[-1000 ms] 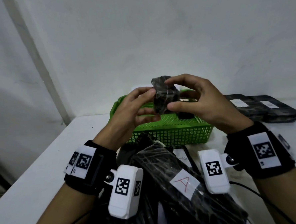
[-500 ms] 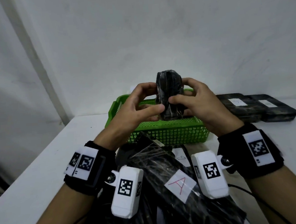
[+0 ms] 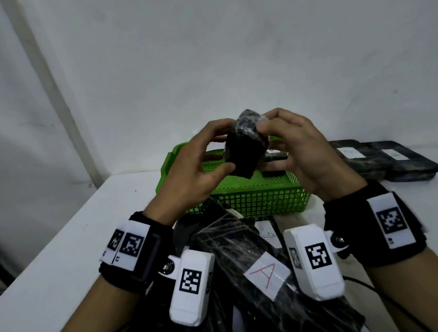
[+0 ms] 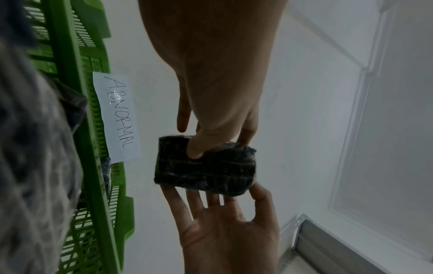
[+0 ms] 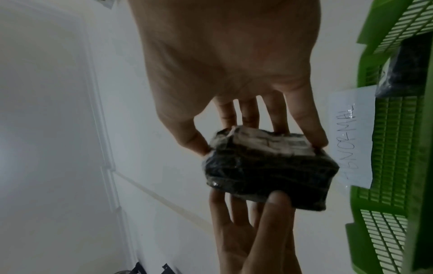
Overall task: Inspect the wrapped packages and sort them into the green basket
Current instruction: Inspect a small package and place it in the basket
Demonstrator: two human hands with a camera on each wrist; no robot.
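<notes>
A small black wrapped package (image 3: pixel 245 148) is held up between both hands above the green basket (image 3: pixel 261 201). My left hand (image 3: pixel 219 146) grips its left side, thumb low on the near face. On the other side my right hand (image 3: pixel 270 142) pinches its upper right corner. In the left wrist view the left thumb presses the package (image 4: pixel 206 170). A pale label on the package (image 5: pixel 269 170) shows in the right wrist view. The basket (image 4: pixel 70 74) carries a paper tag reading ABNORMAL (image 4: pixel 119 118) and has a dark package (image 3: pixel 276 156) inside.
A heap of long black wrapped packages lies under my wrists, one with a label A (image 3: pixel 267 275). More flat black packages (image 3: pixel 392 160) are at the back right. The white table (image 3: pixel 89 238) ends at the left, with a wall behind.
The hands have turned the small package between them, from standing upright to tilted with a corner up. It has stayed above the basket.
</notes>
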